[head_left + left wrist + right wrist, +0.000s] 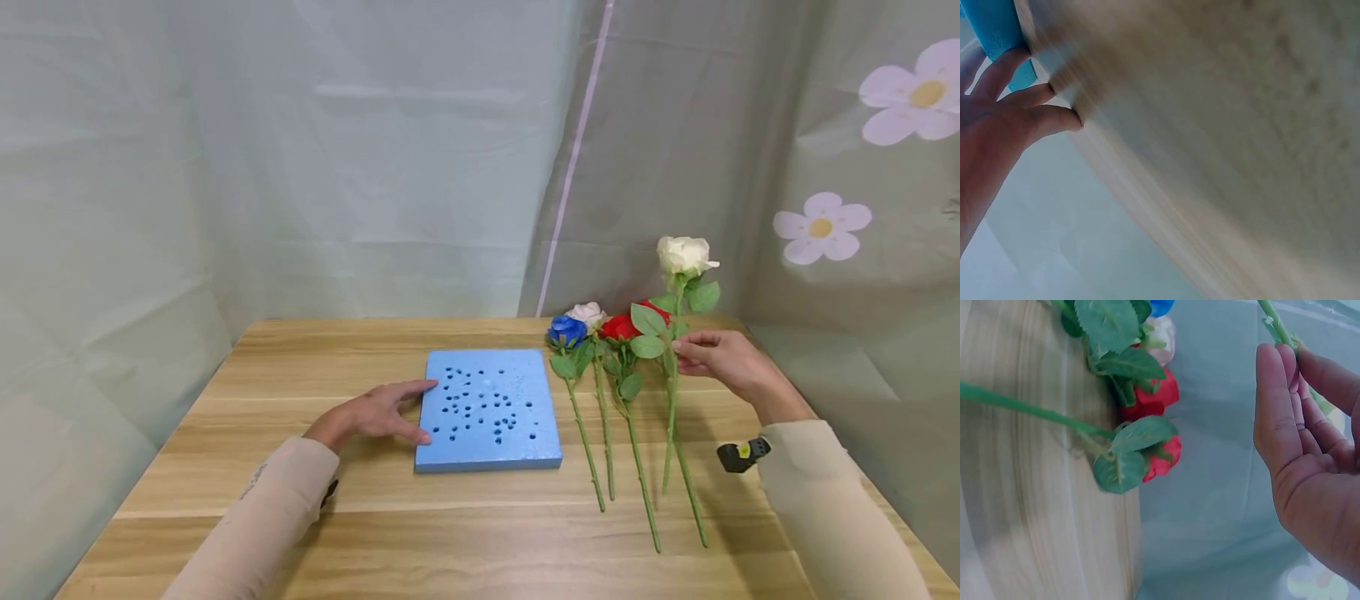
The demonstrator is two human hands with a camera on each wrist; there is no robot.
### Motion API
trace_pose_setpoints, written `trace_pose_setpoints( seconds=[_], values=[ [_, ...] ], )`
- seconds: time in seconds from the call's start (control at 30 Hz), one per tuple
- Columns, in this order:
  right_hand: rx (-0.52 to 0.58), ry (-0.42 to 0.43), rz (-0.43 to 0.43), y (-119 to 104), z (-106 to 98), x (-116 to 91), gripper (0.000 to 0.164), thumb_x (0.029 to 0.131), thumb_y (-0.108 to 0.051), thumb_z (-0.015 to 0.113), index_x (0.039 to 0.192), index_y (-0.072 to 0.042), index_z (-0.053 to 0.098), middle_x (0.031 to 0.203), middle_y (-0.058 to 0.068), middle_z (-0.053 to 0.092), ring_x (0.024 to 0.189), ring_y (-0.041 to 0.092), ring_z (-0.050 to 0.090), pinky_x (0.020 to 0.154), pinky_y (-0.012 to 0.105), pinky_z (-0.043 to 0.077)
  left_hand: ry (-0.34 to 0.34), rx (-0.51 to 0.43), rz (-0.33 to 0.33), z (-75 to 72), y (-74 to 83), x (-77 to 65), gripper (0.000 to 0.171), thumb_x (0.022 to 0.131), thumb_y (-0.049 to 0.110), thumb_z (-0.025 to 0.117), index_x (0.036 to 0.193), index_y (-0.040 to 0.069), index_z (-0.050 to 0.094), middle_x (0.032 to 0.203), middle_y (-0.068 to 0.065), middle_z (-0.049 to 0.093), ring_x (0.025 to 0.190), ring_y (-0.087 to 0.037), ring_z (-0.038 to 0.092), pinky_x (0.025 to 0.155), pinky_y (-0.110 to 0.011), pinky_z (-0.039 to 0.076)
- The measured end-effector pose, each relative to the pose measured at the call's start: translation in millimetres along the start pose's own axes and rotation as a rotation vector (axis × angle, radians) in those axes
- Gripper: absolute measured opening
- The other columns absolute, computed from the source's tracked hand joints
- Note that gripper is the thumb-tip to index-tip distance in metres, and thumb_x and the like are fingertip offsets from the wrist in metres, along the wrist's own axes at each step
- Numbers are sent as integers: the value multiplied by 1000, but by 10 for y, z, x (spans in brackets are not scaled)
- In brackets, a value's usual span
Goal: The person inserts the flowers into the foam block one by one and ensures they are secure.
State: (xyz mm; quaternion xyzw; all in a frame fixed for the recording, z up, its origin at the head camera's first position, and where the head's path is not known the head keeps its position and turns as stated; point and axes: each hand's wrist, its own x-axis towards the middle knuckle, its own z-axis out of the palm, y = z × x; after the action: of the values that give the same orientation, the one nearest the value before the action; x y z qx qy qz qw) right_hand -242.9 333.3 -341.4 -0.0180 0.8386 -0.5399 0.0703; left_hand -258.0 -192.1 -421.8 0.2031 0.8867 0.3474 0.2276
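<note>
My right hand (718, 360) pinches the stem of a white artificial rose (684, 257) between thumb and fingertips. The rose stands upright above the table, its bloom higher than the hand; in the right wrist view the pinched stem (1274, 322) shows at the fingertips. My left hand (381, 412) touches the left side of a blue foam board (487, 446) full of small holes, thumb and fingers spread along its edge. In the left wrist view that hand (1004, 119) is at the board's edge (999, 25), with some fingertips on the wooden table.
Right of the board lie a blue rose (567, 331), a pale pink rose (587, 315) and two red roses (619, 327), stems towards me. They rest on the wooden table (337, 533). Fabric curtains (375, 167) stand behind and at both sides.
</note>
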Motion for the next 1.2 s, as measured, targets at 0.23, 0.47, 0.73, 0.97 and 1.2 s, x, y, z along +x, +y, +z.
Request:
trace_pose_setpoints(
  seconds=[0.23, 0.47, 0.73, 0.97, 1.2],
  values=[
    [16, 29, -43, -72, 54, 28, 40, 103, -17, 59, 119, 19, 53, 90, -4, 65, 80, 9, 69, 77, 26, 58, -10, 11, -2, -7, 3, 17, 100, 77, 43, 86, 158, 20, 32, 163, -15, 24, 148, -38, 21, 116, -60, 20],
    [17, 57, -59, -178, 83, 99, 39, 101, -21, 61, 115, 15, 56, 88, -3, 65, 80, 11, 70, 78, 25, 58, -1, 30, -5, -21, 0, 51, 100, 77, 43, 86, 158, 19, 33, 162, -16, 25, 148, -39, 21, 116, -60, 20],
    [-12, 80, -48, -352, 195, 145, 49, 101, -31, 62, 123, 12, 53, 93, -5, 66, 83, 6, 70, 83, 24, 56, -3, 22, 17, 4, -12, 43, 100, 75, 41, 88, 157, 19, 34, 161, -16, 28, 147, -38, 23, 116, -59, 22],
    [-26, 86, -87, -460, 312, 195, 45, 100, -32, 62, 119, 9, 56, 92, -6, 65, 86, 10, 69, 82, 24, 56, -11, 33, 38, 16, -28, 61, 101, 76, 42, 87, 158, 19, 33, 161, -16, 27, 148, -38, 23, 116, -59, 21],
    [-70, 97, -107, -571, 424, 292, 48, 99, -38, 63, 120, 5, 58, 95, -3, 67, 86, 10, 70, 79, 21, 55, -3, 32, 24, 18, -39, 73, 101, 75, 43, 87, 158, 20, 33, 162, -16, 26, 148, -38, 22, 116, -59, 21]
  ],
)
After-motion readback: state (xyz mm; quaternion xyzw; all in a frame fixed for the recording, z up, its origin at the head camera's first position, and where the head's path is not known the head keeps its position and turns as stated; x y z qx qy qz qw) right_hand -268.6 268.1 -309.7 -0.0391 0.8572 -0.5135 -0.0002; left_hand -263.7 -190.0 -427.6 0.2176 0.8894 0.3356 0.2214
